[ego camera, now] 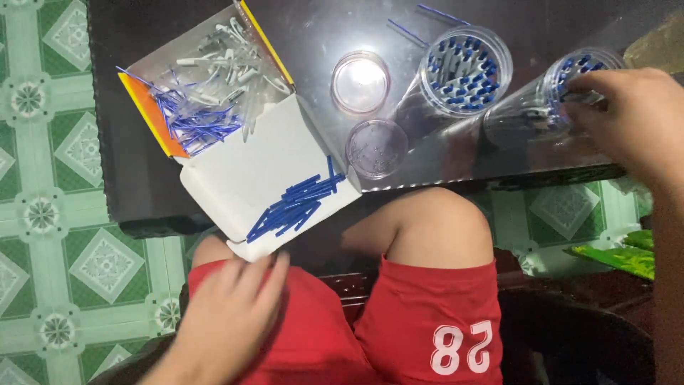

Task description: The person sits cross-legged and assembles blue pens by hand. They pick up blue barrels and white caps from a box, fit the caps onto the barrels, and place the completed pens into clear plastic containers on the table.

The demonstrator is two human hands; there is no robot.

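Fingers of the right hand (630,121) curl over the rim of a tall clear cup (548,107) full of blue-capped sticks, and the fingertips pinch down among them, though I cannot see if one stick is truly caught. That cup stands on the dark table (128,178), at the right end, just beside a second clear cup (463,71) with the same sticks. The left hand (231,314) lies low by the red shorts (413,321), fingers loosely spread, holding nothing, just under the white flap of an open box (242,164).

What could go wrong? The cup is tall and thin (and the hand pushes on its top), so I think it could tip and spill its sticks. A heap of blue sticks (296,203) lies on the box flap, which hangs past the table edge, so a bump from the knee or the left hand could send them to the green tiled floor (50,214).

Hard to see: the right fingertips hide the cup's mouth, the left hand is blurry, and the thin white and blue bits deep in the box are a jumble. Two small round lids (361,82) shine too bright to tell what is in them.
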